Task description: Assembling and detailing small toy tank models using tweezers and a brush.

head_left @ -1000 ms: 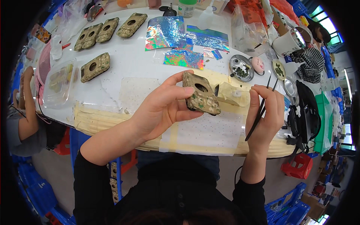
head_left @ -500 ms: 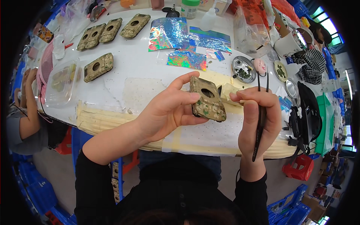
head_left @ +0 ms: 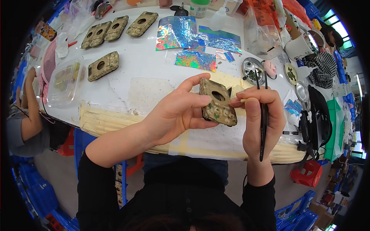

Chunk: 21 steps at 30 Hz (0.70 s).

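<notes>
A camouflage-painted model tank hull point(head_left: 220, 107) with a round hole in its top is tilted up in my left hand point(head_left: 181, 106), held by its left edge between thumb and fingers. My right hand point(head_left: 266, 115) pinches a small pale stick point(head_left: 243, 101) between thumb and forefinger. A fine tip from that stick points at the hull's right side; whether it touches cannot be told. Black tweezers point(head_left: 263, 129) lie across the same hand, tucked between the fingers, with their prongs pointing away from me. Behind the hull sits a pale yellowish lump point(head_left: 238, 91), partly hidden.
More camouflage hulls point(head_left: 103, 66) stand at the left and far left. Iridescent foil sheets point(head_left: 175, 34) lie at the back middle. A round metal dish point(head_left: 252, 71) holds small dark green bits. A clear plastic box point(head_left: 65, 82) stands left, near another person's arm point(head_left: 31, 104).
My right hand has shifted slightly left, bringing the stick's tip closer to the hull. The hull has moved slightly right in my left hand. The whole view has shifted a little.
</notes>
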### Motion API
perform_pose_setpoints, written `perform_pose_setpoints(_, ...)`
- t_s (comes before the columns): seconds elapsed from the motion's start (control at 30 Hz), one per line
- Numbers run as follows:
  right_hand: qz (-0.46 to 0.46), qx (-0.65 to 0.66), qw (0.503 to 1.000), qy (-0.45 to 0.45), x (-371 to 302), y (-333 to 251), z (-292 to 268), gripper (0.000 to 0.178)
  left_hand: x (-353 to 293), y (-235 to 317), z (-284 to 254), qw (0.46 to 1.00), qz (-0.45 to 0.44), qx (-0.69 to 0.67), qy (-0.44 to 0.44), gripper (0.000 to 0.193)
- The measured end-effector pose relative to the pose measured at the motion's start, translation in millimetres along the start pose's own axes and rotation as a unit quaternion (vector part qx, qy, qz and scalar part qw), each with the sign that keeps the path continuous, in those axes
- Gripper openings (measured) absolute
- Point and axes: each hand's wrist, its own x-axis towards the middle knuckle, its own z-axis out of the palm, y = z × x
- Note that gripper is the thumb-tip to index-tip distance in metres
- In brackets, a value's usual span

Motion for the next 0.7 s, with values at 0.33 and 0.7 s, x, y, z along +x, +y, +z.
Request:
perform_pose_setpoints(0.33,0.024,0.038,0.998,0.040,0,-2,-3,0.009,0,1,1,1.000,-0.004,0.004,0.005,0.065)
perform_pose_setpoints(0.7,-0.160,-0.435,0.883,0.074,-2,24,-43,0.012,3,3,-2,0.998,0.057,0.009,0.010,0.061)
